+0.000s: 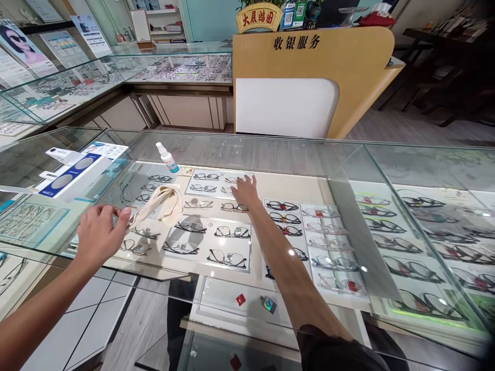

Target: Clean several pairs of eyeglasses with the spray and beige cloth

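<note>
My left hand (101, 232) hovers over the left part of the glass counter, fingers loosely bent and thumb held apart, nothing visible in it. Just right of it lies a crumpled cream cloth (166, 203) on the glass top. My right hand (245, 191) reaches forward with its fingers spread on or just above the glass, over a tray of eyeglasses (206, 176); whether it touches cannot be made out. A small white spray bottle (167, 157) with a blue base stands beyond the cloth. More eyeglasses (232, 232) lie in rows under the glass.
At the left, a white and blue cardboard display (73, 172) rests on the counter. The glass counter's far edge (278, 137) runs across the view. Beyond it stands a wood-coloured cashier desk (359, 67); another glass display case (181, 69) is at the back left.
</note>
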`<move>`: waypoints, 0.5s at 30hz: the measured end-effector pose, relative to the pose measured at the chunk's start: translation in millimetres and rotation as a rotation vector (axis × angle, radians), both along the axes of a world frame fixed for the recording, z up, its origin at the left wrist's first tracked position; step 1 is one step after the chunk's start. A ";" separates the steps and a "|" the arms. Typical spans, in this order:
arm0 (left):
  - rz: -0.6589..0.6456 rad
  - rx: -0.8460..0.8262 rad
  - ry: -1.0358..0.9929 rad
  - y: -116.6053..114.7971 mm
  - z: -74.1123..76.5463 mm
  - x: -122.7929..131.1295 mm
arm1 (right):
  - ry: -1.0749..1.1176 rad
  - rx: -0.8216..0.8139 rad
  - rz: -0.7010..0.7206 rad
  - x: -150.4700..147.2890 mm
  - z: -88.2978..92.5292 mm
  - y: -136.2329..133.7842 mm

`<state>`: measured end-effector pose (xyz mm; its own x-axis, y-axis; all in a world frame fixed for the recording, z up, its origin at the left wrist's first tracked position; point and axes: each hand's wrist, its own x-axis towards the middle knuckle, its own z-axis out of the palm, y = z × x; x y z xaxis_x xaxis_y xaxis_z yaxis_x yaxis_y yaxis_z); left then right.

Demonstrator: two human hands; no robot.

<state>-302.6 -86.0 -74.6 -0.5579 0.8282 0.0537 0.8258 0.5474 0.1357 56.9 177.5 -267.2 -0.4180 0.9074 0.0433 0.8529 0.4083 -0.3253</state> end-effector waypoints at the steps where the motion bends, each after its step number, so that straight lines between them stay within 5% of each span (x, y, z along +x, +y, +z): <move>1: 0.003 0.000 0.001 0.2 0.1 0.1 | 0.002 -0.007 -0.006 -0.4 -0.6 0.6; 8: -0.001 -0.003 0.005 0.9 0.0 -0.8 | 0.033 -0.027 -0.014 1.3 8.2 -1.0; 15: 0.001 0.005 -0.008 0.7 -0.7 -1.3 | 0.108 0.078 0.059 -41.9 68.2 -42.3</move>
